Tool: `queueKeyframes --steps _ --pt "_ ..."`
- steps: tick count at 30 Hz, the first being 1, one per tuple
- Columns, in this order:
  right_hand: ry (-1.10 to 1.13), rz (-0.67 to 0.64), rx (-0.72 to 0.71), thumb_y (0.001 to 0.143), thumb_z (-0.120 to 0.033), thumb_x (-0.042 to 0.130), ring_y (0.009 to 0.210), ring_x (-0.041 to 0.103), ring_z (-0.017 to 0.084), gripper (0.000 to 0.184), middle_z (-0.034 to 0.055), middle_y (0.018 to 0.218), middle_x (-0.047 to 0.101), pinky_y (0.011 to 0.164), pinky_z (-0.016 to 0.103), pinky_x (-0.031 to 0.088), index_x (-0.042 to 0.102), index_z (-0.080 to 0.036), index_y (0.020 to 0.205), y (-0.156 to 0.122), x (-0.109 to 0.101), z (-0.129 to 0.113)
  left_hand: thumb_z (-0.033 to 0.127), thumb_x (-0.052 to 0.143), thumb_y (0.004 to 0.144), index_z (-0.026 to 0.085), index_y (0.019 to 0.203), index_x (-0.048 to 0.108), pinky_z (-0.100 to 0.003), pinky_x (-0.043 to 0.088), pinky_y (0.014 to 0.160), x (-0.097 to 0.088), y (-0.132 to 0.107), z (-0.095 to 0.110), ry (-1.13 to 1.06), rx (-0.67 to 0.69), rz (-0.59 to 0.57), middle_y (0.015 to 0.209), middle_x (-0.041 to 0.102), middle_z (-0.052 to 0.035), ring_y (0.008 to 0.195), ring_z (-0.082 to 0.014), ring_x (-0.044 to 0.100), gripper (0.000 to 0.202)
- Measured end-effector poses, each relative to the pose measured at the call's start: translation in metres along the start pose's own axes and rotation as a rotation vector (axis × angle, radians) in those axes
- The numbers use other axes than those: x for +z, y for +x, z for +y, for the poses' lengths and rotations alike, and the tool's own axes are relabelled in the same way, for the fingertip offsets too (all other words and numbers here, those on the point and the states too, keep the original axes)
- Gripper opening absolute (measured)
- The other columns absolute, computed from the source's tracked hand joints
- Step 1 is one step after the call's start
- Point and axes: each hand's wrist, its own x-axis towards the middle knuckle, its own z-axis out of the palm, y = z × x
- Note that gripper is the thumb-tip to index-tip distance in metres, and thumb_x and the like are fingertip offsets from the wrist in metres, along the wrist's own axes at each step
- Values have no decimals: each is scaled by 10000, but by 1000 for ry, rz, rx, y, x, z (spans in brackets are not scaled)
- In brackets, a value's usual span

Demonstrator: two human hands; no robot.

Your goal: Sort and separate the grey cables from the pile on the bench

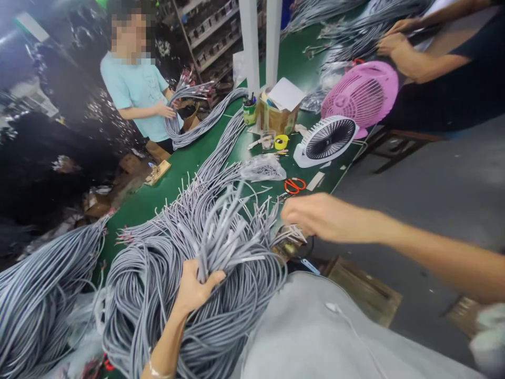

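My left hand [197,288] is wrapped round a bunch of grey cables [221,237], whose cut ends fan upward above the thumb. Beneath and around it lies a large heap of looped grey cables [145,279]. My right hand [310,213] is raised over the table's edge to the right, fingers curled together; what they hold, if anything, is hidden. Just below that hand are thin whitish cable ends [294,231] by a small brassy device. Red-handled scissors [295,185] lie beyond it on the green table [185,160].
A white fan [329,141] and a pink fan [363,95] stand at the right edge. Behind are a cardboard box [278,118] and a pen tin [249,111]. One co-worker [136,100] holds cables across the table; another's hands [396,45] work at upper right. More cables [47,289] lie left.
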Motion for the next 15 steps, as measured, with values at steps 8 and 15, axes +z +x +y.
queueKeyframes --steps 8,15 --pt "-485 66 -368 1018 -229 301 564 448 99 338 16 775 565 453 265 225 605 -155 891 16 67 -28 531 638 713 168 514 494 -223 310 417 5 11 23 31 71 -146 420 407 41 413 -90 376 439" --pt "-639 4 -553 960 -65 328 643 498 119 278 9 716 561 507 265 299 597 -131 937 17 70 -29 517 614 747 165 534 509 -227 336 442 4 15 23 76 104 -217 453 467 28 438 -100 415 425"
